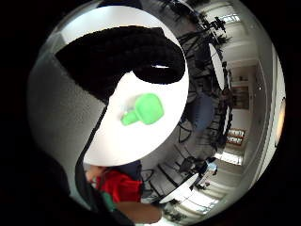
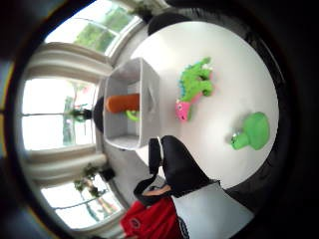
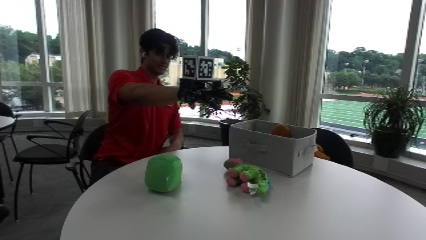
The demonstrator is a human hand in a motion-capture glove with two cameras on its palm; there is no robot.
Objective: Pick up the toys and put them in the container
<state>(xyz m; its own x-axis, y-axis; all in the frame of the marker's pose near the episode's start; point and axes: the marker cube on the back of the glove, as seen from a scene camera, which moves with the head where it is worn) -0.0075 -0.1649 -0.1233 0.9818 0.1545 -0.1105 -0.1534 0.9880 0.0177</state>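
your gloved right hand is up in the air above the white table, and its fingers look curled with nothing in them. the green plush toy and the green and pink dinosaur toy lie on the table beside the grey box, which has an orange toy inside.

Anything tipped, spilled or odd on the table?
Nothing stands out. The grey container sits upright with an orange toy inside; the green plush and the green-and-pink dinosaur lie on the white table. The gloved right hand is raised above.

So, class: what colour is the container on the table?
Light grey container, clearest in the outside view.
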